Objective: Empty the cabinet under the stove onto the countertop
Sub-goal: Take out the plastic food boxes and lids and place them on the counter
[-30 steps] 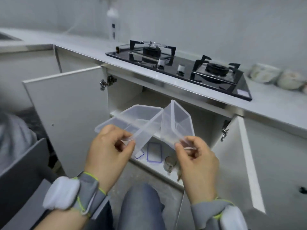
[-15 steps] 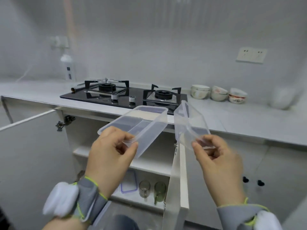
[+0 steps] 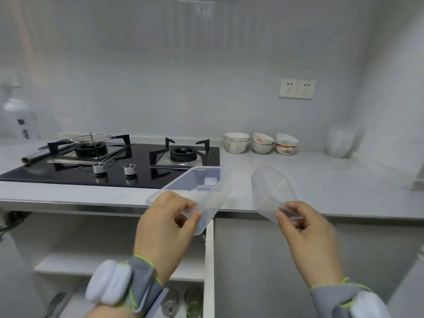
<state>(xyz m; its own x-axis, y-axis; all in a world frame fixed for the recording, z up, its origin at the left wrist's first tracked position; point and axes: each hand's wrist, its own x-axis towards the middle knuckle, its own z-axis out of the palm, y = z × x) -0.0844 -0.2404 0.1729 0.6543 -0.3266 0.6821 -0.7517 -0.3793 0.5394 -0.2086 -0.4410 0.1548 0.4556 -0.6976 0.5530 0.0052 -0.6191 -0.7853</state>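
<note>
Head view: 2 clear containers (seemingly empty), left hand [image 3: 165, 216] pinching the left container [image 3: 195, 191], right hand [image 3: 305, 223] the right container [image 3: 270, 191].

You have just one camera, worn on your head, and it looks forward and a little down at the countertop [image 3: 309, 180] and the stove [image 3: 128, 161], with the back wall and its sockets [image 3: 297, 88] straight ahead. It sits close to your left hand [image 3: 165, 223] and right hand [image 3: 307, 228], which fill the low middle of the picture, and the open cabinet [image 3: 91, 249] shows only at the bottom left. The wide lens bends the edges and things at the far sides look blurry, so the white bottle [image 3: 19, 118] at the left is hard to make out.
</note>
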